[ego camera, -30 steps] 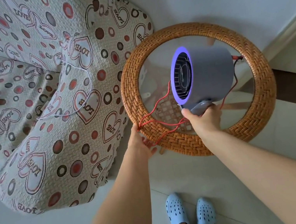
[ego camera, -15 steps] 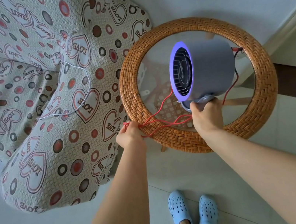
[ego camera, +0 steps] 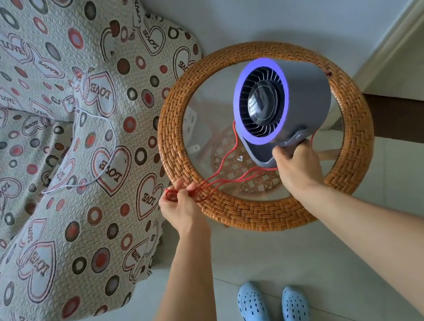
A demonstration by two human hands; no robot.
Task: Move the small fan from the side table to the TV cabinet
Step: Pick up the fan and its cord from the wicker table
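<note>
The small grey fan (ego camera: 304,101), with a violet ring around its grille, hangs lifted above the round wicker side table (ego camera: 242,216) with a glass top. My right hand (ego camera: 299,166) grips the fan's base from below. A red cord (ego camera: 228,155) runs from the fan down across the glass to the table's left rim. There my left hand (ego camera: 182,206) pinches the gathered loops of that cord. The TV cabinet is not in view.
A sofa (ego camera: 46,158) under a heart-patterned cover fills the left, touching the table's side, with a thin white cable (ego camera: 108,146) lying on it. A wall and baseboard rise behind the table. My feet in blue clogs (ego camera: 274,314) stand on pale floor tiles.
The fan has risen off the glass and tilted its grille toward me. My left hand moved left along the rim, gathering the red cord into loops.
</note>
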